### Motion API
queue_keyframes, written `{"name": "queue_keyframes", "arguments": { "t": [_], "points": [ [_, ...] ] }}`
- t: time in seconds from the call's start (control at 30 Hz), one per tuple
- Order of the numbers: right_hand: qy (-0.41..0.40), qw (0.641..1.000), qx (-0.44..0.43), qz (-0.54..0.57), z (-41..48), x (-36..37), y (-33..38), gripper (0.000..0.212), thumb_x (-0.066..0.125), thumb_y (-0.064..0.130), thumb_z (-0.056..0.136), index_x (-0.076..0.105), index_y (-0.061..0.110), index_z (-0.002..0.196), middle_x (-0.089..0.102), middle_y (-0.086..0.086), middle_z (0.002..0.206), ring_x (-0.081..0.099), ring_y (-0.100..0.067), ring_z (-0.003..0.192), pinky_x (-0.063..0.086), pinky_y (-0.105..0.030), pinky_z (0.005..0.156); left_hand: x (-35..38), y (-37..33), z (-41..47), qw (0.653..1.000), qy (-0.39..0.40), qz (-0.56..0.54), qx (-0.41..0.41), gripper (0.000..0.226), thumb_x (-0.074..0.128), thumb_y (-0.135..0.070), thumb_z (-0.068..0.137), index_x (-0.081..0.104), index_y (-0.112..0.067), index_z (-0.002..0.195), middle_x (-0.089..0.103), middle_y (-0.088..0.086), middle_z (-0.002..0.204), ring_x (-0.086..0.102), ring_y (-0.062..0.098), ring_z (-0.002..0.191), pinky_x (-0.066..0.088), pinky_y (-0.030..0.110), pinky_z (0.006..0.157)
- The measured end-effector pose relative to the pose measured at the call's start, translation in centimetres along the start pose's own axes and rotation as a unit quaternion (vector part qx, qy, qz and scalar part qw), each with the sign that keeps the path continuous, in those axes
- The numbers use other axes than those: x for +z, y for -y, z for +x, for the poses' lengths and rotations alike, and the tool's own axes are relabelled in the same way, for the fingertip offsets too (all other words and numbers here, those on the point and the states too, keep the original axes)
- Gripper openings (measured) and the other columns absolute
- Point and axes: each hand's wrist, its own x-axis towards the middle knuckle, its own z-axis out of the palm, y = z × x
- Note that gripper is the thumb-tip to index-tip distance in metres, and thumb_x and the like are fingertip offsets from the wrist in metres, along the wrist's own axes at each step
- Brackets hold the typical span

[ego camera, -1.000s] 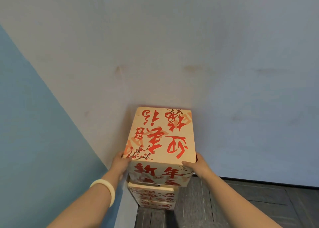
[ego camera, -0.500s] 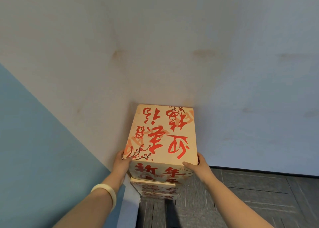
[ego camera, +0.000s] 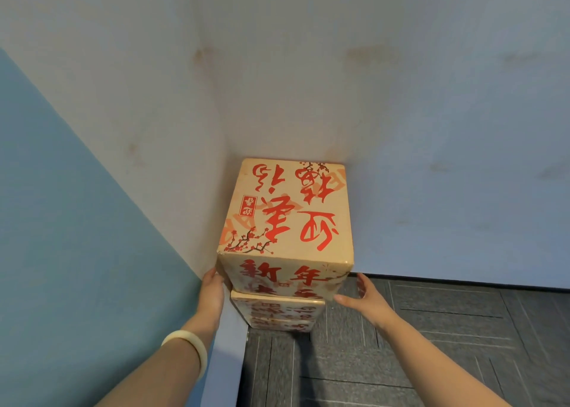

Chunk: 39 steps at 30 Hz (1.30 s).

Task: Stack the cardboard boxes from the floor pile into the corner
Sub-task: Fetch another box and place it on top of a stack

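A blue wall (ego camera: 61,221) fills the left of the frame. At the bottom left, a pale bracelet (ego camera: 188,342) sits on the wrist of the left hand (ego camera: 212,292). Its fingers look straight and lie flat on the low left side of the top box (ego camera: 287,215).

This box, with big red writing, is in the middle of the frame. It is tucked into the corner where the white walls (ego camera: 401,98) meet, and it sits on the other boxes (ego camera: 277,311) stacked under it.

The right hand (ego camera: 367,302) is just beside the box's low right corner. Its fingers are spread apart and hold nothing. I cannot tell if it touches the box.

At the bottom right is the dark floor (ego camera: 447,345).

I think this box is being set in place. Next, both hands should come away gently so the stack does not wobble. Then they go for another box. The floor pile is not in view.
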Motion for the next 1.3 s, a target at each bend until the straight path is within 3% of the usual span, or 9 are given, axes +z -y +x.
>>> {"name": "queue_keyframes", "arguments": {
  "t": [0.43, 0.6, 0.67, 0.83, 0.93, 1.03, 1.13, 1.2, 1.3],
  "points": [
    [-0.008, 0.998, 0.016, -0.064, 6.1, 3.4, -9.7, 0.102, 0.077, 0.020, 0.075, 0.009, 0.011, 0.150, 0.023, -0.015, 0.154, 0.029, -0.029, 0.139, 0.031, -0.041, 0.109, 1.7, 10.7, 3.5, 0.995, 0.042, 0.085, 0.039, 0.061, 0.047, 0.001, 0.093, 0.021, -0.012, 0.147, 0.025, 0.012, 0.153, 0.027, 0.030, 0.139, 0.029, 0.040, 0.109],
    [-0.061, 0.997, -0.029, -0.024, 9.9, 6.2, -12.1, 0.098, 0.077, 0.019, 0.074, 0.015, 0.013, 0.149, 0.027, -0.013, 0.153, 0.029, -0.030, 0.140, 0.029, -0.045, 0.111, 2.8, 13.2, 7.5, 0.992, 0.044, 0.076, 0.095, 0.043, 0.048, -0.002, 0.094, 0.040, -0.013, 0.135, 0.046, -0.006, 0.117, 0.046, 0.019, 0.116, 0.036, 0.025, 0.086],
    [-0.076, 0.996, -0.053, -0.009, 11.0, 7.0, -13.3, 0.092, 0.077, 0.018, 0.074, 0.021, 0.015, 0.147, 0.032, -0.011, 0.150, 0.031, -0.029, 0.138, 0.030, -0.044, 0.110, 3.1, 14.6, 9.6, 0.991, 0.030, 0.076, 0.109, 0.033, 0.049, -0.011, 0.096, 0.045, -0.020, 0.127, 0.051, -0.009, 0.117, 0.051, 0.015, 0.105, 0.038, 0.025, 0.083],
    [-0.101, 0.991, -0.082, 0.008, 12.8, 8.2, -15.3, 0.080, 0.076, 0.015, 0.076, 0.030, 0.016, 0.142, 0.042, -0.008, 0.144, 0.038, -0.029, 0.134, 0.033, -0.045, 0.108, 3.5, 17.5, 14.0, 0.984, 0.016, 0.115, 0.133, 0.012, 0.048, -0.012, 0.094, 0.055, -0.018, 0.102, 0.060, 0.006, 0.110, 0.059, 0.019, 0.094, 0.044, 0.023, 0.073],
    [-0.110, 0.989, -0.094, 0.011, 13.3, 8.5, -15.8, 0.073, 0.074, 0.015, 0.077, 0.035, 0.017, 0.139, 0.047, -0.006, 0.139, 0.040, -0.027, 0.132, 0.035, -0.046, 0.107, 3.5, 18.5, 15.0, 0.988, 0.015, 0.095, 0.122, 0.014, 0.046, -0.011, 0.095, 0.058, -0.017, 0.097, 0.064, 0.004, 0.101, 0.060, 0.019, 0.091, 0.045, 0.019, 0.066],
    [-0.110, 0.990, -0.090, 0.018, 13.4, 8.8, -16.1, 0.071, 0.075, 0.014, 0.076, 0.037, 0.017, 0.137, 0.051, -0.005, 0.135, 0.045, -0.025, 0.128, 0.037, -0.045, 0.107, 3.4, 18.9, 14.9, 0.989, 0.003, 0.084, 0.120, 0.021, 0.045, -0.009, 0.095, 0.056, -0.026, 0.094, 0.062, -0.003, 0.098, 0.058, 0.015, 0.091, 0.045, 0.023, 0.074],
    [-0.108, 0.991, -0.081, 0.021, 13.5, 8.9, -16.0, 0.072, 0.074, 0.013, 0.077, 0.034, 0.017, 0.138, 0.051, -0.005, 0.134, 0.046, -0.025, 0.127, 0.038, -0.045, 0.106, 3.5, 18.5, 14.4, 0.991, -0.001, 0.048, 0.124, 0.030, 0.041, -0.003, 0.097, 0.048, -0.029, 0.086, 0.051, -0.016, 0.081, 0.049, 0.000, 0.074, 0.041, 0.012, 0.061],
    [-0.109, 0.991, -0.079, 0.013, 13.6, 9.1, -15.8, 0.072, 0.073, 0.013, 0.078, 0.032, 0.016, 0.138, 0.050, -0.005, 0.135, 0.045, -0.025, 0.128, 0.038, -0.045, 0.106, 3.5, 18.7, 14.7, 0.992, -0.003, 0.040, 0.117, 0.036, 0.037, -0.004, 0.098, 0.047, -0.031, 0.077, 0.053, -0.015, 0.078, 0.050, 0.002, 0.071, 0.042, 0.008, 0.053],
    [-0.108, 0.991, -0.077, 0.007, 13.7, 9.3, -15.8, 0.072, 0.072, 0.011, 0.079, 0.031, 0.016, 0.138, 0.048, -0.005, 0.136, 0.043, -0.024, 0.129, 0.037, -0.045, 0.107, 3.6, 19.2, 15.1, 0.990, -0.020, 0.053, 0.128, 0.026, 0.039, -0.008, 0.098, 0.053, -0.027, 0.086, 0.064, 0.001, 0.093, 0.057, 0.012, 0.079, 0.044, 0.017, 0.059]
  ]
}}
